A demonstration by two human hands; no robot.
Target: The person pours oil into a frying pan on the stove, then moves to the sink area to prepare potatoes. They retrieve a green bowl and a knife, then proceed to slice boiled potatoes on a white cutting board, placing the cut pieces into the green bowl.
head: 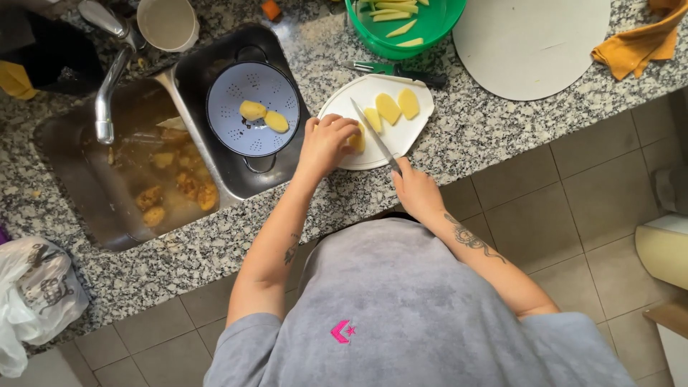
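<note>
So we've got two peeled potatoes (263,115) sitting in the perforated white colander (228,92) and pale potato sticks (393,14) in the green plastic bowl (423,37) at the granite counter's (466,136) back edge. Left hand (326,143) pins a potato piece (356,140) on the white cutting board (401,136) beside three cut slices (390,109), while our right hand (417,190) grips the knife (374,135).

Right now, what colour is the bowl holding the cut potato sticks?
Green, seen in the head view: the bowl at the counter's far edge.
</note>
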